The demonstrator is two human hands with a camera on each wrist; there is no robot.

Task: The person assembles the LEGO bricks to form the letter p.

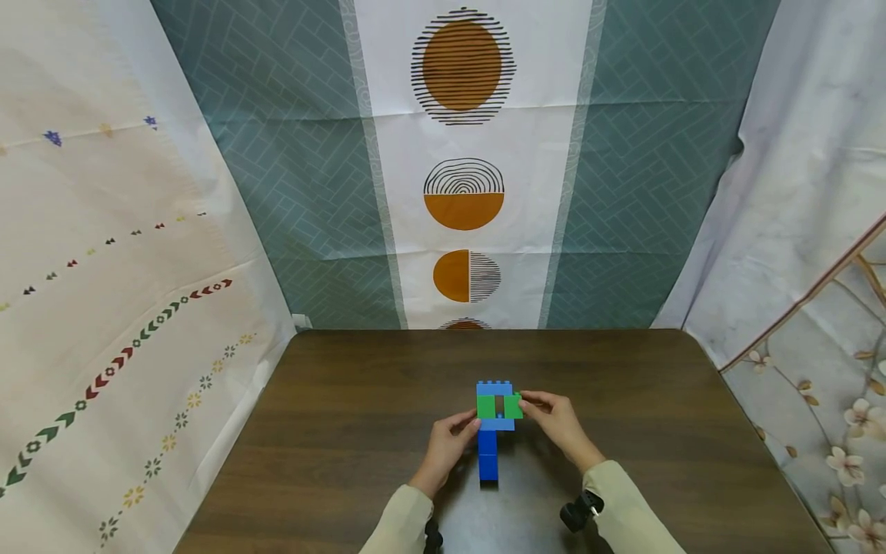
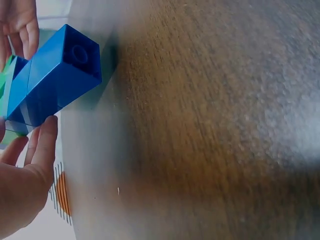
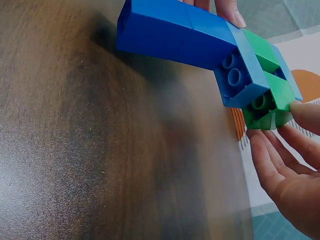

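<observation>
Both hands hold a toy brick build above the wooden table. Its stem is two dark blue bricks, with the hollow underside showing in the left wrist view. Over the stem lies a light blue brick, overhanging to the right. Two green bricks sit on it with a gap between them, and another light blue brick tops them. My left hand grips the build's left side near the left green brick. With thumb and fingers, my right hand pinches the right green brick, which sticks out sideways.
The brown table spreads around the hands, its far edge meeting a patterned cloth backdrop. Cloths hang at the left and right sides too. A black strap device sits on the right wrist.
</observation>
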